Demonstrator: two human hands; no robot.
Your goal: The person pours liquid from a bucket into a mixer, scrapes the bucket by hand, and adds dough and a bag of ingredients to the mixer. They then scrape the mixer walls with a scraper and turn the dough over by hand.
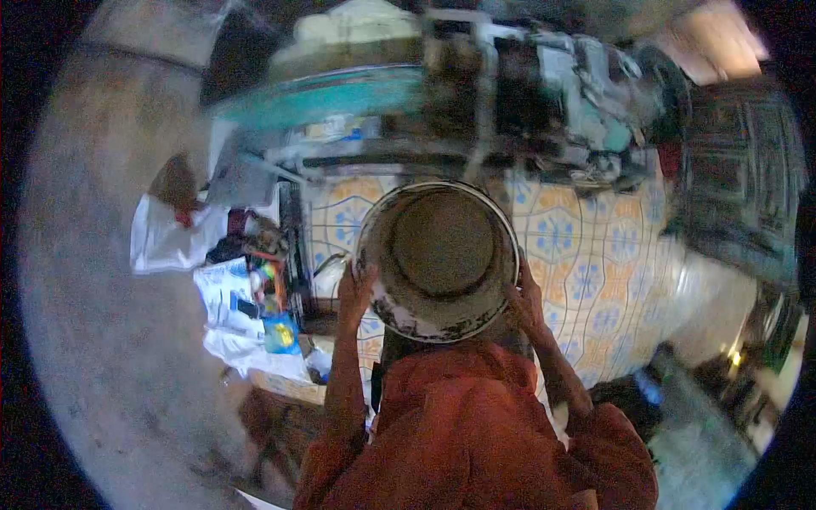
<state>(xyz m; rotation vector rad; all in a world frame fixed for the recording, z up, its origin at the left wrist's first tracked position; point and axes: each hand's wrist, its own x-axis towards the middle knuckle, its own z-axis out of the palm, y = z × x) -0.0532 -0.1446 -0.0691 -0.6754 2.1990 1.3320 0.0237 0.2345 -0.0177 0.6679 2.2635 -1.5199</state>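
Observation:
A round bucket (pixel 444 246) with a pale rim is held in front of my body, its opening facing up toward me. Its inner wall looks greyish brown, with dark, flaky patches along the near side. Whether anything lies at the bottom is hard to make out. My left hand (pixel 357 287) grips the bucket's left side. Its right side is gripped by my right hand (pixel 527 299). The outer face of the bucket and some of my fingers are hidden or blurred.
Patterned tiles (pixel 586 272) cover the floor ahead and to the right. White bags (pixel 170 234) and assorted packets, one blue and yellow (pixel 281 334), sit at the left. A blurred green-edged surface (pixel 331 93) lies ahead; dark panelled furniture (pixel 739 170) stands far right.

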